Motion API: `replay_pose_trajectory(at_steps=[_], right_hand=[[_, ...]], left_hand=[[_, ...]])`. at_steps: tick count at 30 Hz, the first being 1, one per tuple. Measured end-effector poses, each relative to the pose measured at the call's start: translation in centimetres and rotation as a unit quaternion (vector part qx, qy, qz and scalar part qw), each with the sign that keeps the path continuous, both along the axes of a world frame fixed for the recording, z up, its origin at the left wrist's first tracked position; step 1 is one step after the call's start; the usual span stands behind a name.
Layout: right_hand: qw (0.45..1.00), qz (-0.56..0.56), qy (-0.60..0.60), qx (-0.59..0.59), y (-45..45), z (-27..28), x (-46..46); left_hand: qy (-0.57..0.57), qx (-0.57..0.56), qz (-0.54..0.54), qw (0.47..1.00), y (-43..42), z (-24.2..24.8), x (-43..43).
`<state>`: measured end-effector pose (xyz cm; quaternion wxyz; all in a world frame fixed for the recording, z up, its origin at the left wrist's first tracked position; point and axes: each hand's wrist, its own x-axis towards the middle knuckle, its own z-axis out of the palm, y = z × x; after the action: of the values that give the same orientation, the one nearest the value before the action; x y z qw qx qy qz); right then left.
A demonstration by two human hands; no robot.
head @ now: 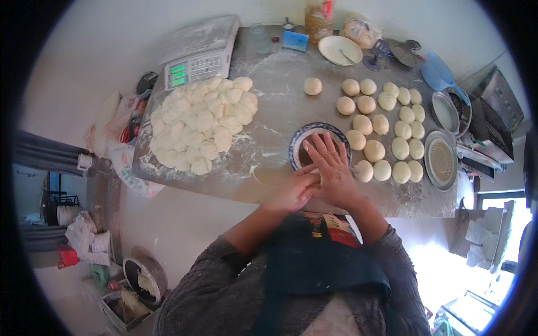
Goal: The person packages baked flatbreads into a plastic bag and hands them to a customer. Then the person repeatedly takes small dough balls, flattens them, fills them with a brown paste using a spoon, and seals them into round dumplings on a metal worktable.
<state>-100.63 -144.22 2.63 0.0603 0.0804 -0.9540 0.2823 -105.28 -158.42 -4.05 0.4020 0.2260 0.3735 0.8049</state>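
Observation:
My right hand (334,170) is held palm down with fingers spread, partly over a blue-and-white patterned bowl (295,142) with a brown filling (303,157). My left hand (299,191) is curled against the thumb side of the right hand; whether it grips anything is hidden. A short metal handle (354,170) juts out to the right of my right hand. Right of the bowl, round dough balls (374,150) sit in uneven rows, and a single ball (312,86) lies behind the bowl. To the left spreads a heap of floured dough pieces (197,122).
A digital scale (199,63) stands at the back left of the floured metal table (277,109). Along the back are a white plate (332,48) and a blue card (295,41). At right sit a blue ladle (437,71), a metal pan (445,111) and a round metal tray (429,161).

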Motion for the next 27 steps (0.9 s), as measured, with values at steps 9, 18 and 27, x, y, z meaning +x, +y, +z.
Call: replay_pose_trajectory(at_steps=[9,18,27], right_hand=[[0.946,-0.035,-0.01,-0.323,0.5,-0.9,-0.7],[0.843,-0.243,0.035,-0.479,1.0,-2.8,1.3],[0.838,-0.312,0.017,-0.447,3.9,-3.3,4.3]], left_hand=[[0.132,-0.095,-0.058,0.985,-0.4,2.3,-2.6],[0.613,-0.223,0.369,0.662,10.6,0.0,-14.2],[0.48,-0.339,0.264,0.765,3.0,-6.7,-19.8]])
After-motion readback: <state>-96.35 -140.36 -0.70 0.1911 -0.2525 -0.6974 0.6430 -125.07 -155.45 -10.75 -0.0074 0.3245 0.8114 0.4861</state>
